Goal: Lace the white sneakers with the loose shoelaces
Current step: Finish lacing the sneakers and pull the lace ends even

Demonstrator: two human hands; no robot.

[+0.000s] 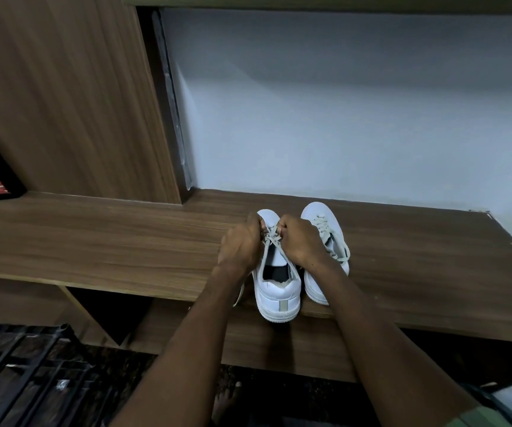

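Both hands work at the front of one white sneaker on a wooden tabletop (109, 238): the left hand (240, 246) has its fingers curled and its grip pinched on the shoelace (271, 237) at the left side of the eyelets, while the right hand (299, 241) pinches the same lace from the right, knuckles up, the two grips nearly meeting over the toe end. The left sneaker (276, 291) sits with its heel toward the camera, slightly overhanging the front edge of the tabletop, its tongue exposed and the grey-beige lace crossed only near the toe. The right sneaker (322, 241) stands just beside it, parallel, its lace threaded loosely up the front with loops trailing near the collar. A pale wall (341, 103) rises close behind the toes, and a tall wooden panel (63, 87) stands to the left; bare wood stretches on both sides of the pair. A dark metal rack (17, 374) sits low at left.
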